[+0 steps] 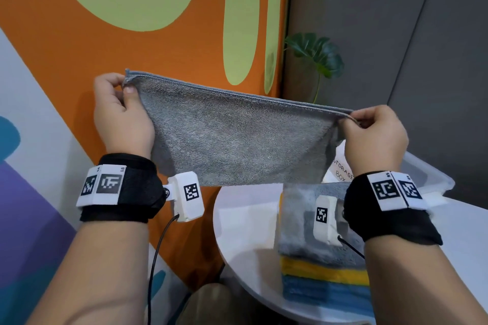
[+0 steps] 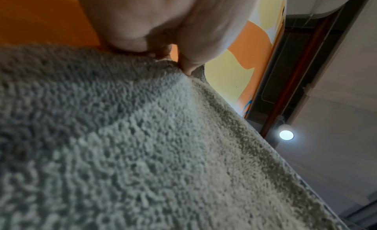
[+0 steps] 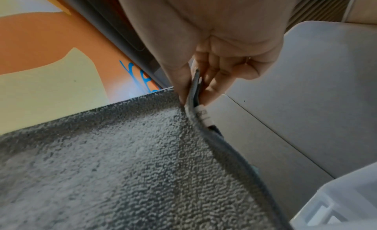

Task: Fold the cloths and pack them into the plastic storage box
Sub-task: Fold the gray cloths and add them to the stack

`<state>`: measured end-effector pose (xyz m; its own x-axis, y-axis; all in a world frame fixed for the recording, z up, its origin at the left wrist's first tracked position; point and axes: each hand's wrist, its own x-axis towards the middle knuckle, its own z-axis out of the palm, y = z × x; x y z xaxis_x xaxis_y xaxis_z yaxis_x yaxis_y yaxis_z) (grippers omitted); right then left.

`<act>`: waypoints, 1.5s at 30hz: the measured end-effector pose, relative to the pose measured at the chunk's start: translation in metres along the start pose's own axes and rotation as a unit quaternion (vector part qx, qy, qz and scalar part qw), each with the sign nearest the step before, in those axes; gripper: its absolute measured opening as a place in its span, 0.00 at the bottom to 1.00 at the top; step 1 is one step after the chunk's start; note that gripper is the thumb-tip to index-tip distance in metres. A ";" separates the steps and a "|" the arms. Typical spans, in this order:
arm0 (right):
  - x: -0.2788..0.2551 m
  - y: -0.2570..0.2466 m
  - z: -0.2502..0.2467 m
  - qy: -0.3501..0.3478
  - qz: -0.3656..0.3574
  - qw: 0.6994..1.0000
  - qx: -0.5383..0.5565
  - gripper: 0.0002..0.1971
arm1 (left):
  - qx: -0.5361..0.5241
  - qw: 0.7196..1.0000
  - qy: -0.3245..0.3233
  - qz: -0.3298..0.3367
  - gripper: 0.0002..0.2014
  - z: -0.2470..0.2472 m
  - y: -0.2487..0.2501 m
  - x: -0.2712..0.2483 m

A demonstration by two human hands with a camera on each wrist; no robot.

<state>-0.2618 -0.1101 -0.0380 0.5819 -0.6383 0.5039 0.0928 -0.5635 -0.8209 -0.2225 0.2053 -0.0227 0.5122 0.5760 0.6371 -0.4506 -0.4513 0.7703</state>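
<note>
My left hand (image 1: 118,113) and right hand (image 1: 375,134) each pinch a top corner of the grey cloth (image 1: 237,140), stretched taut in the air above the white table (image 1: 245,224). Stacked cloths (image 1: 324,272) sit at its near edge; the storage box (image 1: 427,177) stands behind, contents hidden. The right wrist view alone shows the cloth's label (image 3: 204,115).

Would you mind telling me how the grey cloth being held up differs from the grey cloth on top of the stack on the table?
The held grey cloth hangs in the air, stretched between the left hand and right hand, each pinching a top corner; the stacked grey cloth lies on yellow and blue cloths on the white table. The held one spans wider; the stacked one shows a smaller face. Both are grey terry.
</note>
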 end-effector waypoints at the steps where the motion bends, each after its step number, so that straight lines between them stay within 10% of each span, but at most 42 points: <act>1: 0.001 -0.001 -0.003 0.017 0.004 1.000 0.021 0.06 | -0.003 1.000 0.001 -0.001 0.09 0.001 0.000 -0.002; 19: 0.007 0.032 -0.013 0.038 0.001 0.999 0.030 0.10 | 0.013 0.996 -0.073 -0.053 0.08 0.028 -0.022 -0.034; 29: 0.013 0.047 -0.006 -0.049 0.108 0.991 -0.056 0.15 | 0.055 0.961 -0.185 -0.196 0.04 0.046 -0.030 -0.058; 45: -0.038 -0.011 0.035 -0.236 -0.004 0.972 0.007 0.11 | -0.098 0.875 -0.424 -0.211 0.06 0.070 0.046 -0.112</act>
<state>-0.2566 -0.0612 -0.0572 0.8870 -0.3198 0.3330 0.1077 -0.5580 -0.8228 -0.2498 0.0721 -0.0567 0.9844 -0.0880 0.1524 -0.1641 -0.1467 0.9755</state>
